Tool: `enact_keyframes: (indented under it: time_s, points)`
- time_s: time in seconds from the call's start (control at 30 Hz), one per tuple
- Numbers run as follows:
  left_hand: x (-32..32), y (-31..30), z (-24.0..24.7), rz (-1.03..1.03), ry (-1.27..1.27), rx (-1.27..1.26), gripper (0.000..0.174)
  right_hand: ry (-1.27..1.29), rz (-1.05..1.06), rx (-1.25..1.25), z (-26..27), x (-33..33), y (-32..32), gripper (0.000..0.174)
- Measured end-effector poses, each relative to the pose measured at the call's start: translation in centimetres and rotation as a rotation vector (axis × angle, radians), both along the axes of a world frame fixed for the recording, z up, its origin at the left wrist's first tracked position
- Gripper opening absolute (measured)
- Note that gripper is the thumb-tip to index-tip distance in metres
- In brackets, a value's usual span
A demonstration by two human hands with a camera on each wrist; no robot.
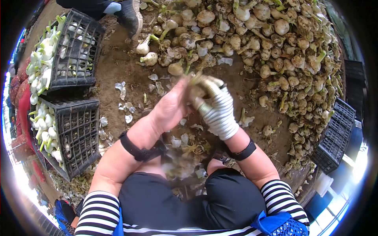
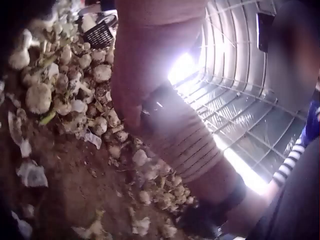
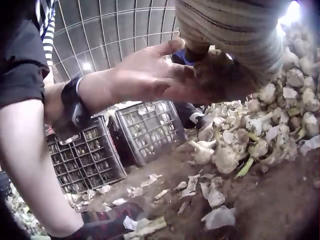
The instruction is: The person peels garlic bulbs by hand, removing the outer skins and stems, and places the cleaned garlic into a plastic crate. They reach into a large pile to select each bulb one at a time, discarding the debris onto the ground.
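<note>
Both hands meet over the dirt floor on one soil-covered bulb, blurred in the head view. My bare left hand grips it from the left; in the right wrist view that left hand reaches the brown bulb with its fingers. My right hand wears a white ribbed glove and curls round the bulb from the right. The glove fills the middle of the left wrist view, where the bulb is hidden.
A big pile of unpeeled bulbs with green stalks covers the far and right ground. Two black crates with white cleaned bulbs stand left, another crate right. Someone's shoe is far ahead. Peels litter the dirt.
</note>
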State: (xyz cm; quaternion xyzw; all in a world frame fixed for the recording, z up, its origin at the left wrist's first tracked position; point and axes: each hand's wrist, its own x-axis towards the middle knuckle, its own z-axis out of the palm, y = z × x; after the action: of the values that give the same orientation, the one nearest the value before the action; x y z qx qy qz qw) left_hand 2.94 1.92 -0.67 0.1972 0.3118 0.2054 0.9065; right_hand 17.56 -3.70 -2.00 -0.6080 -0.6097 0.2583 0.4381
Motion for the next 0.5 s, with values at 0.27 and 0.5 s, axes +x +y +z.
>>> enact_keyframes:
  time_s: [0.27, 0.5]
  points:
    - [1.3, -2.9, -1.3, -0.051, 0.658, 1.227, 0.079, 0.899, -0.093, -0.573, 1.7, 1.3, -1.0, 0.021]
    - [-1.2, -1.6, -0.2, 0.106, 0.122, 0.066, 0.047, 0.354, 0.039, 0.114, 2.3, 2.1, -0.8, 0.05]
